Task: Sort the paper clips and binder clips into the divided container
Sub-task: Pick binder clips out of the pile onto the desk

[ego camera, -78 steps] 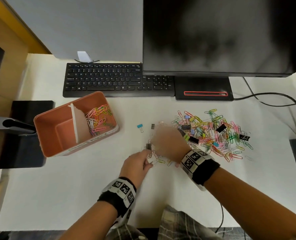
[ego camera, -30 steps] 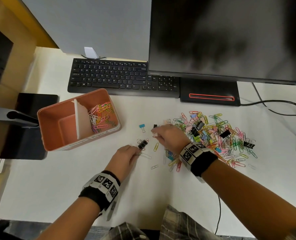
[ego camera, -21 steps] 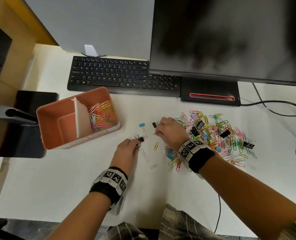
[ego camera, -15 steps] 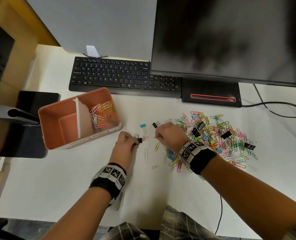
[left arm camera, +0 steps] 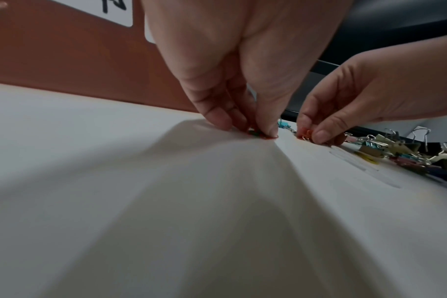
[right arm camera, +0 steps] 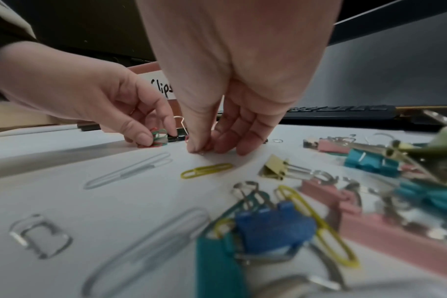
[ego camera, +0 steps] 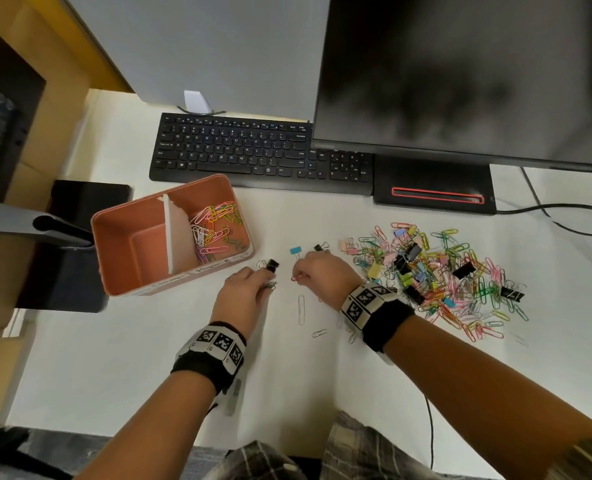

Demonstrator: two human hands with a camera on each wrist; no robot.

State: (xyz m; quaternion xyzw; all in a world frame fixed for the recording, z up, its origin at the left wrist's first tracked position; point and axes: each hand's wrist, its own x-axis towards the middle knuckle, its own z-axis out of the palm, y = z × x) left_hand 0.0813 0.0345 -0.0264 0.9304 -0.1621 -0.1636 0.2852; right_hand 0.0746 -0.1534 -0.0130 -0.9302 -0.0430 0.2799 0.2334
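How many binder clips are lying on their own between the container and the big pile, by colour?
Black binder clips: 2
Blue binder clip: 1
Total: 3

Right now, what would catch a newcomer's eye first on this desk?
Probably the bright heap of paper clips and binder clips on the white desk, right of both hands. Next, the pink divided container at left, with coloured paper clips in its right compartment only. Between them, the left hand pinches a few small clips and the right hand picks at a red one.
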